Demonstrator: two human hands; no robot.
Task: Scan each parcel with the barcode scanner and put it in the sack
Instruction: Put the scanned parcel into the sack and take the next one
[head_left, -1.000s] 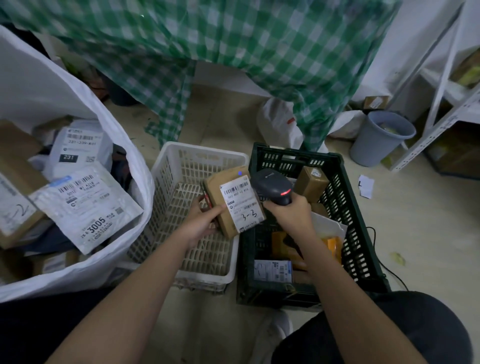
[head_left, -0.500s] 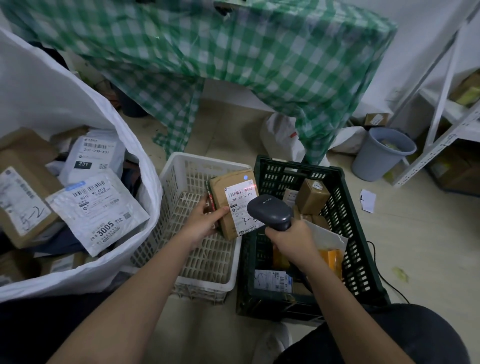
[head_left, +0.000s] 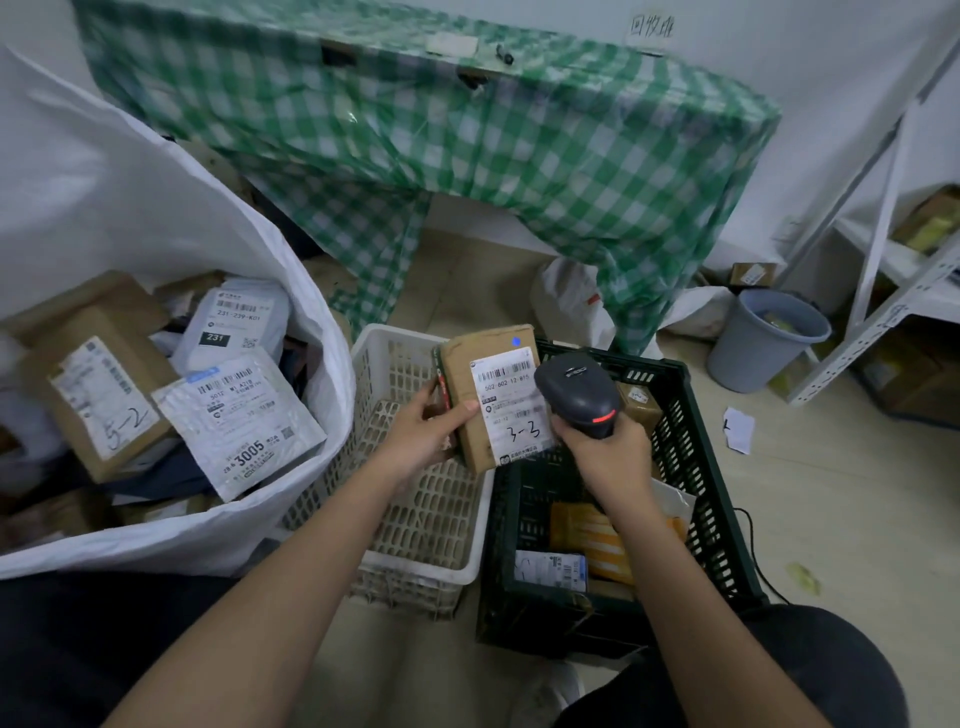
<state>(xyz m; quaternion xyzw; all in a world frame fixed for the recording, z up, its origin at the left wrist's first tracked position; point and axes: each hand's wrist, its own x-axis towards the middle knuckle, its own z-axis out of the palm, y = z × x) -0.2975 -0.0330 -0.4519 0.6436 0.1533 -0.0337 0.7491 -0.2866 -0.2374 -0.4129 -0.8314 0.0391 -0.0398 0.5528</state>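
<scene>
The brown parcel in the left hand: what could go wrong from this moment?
1. The left hand grips the brown parcel only by one edge, so it may slip into the white basket.
2. The scanner in the right hand sits very near the label, so the barcode may not read.

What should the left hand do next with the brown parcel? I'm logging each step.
Probably swing it left into the sack. The left hand holds the brown parcel label-up beside the scanner gripped in the right hand; whether the scan registered cannot be seen.
</scene>
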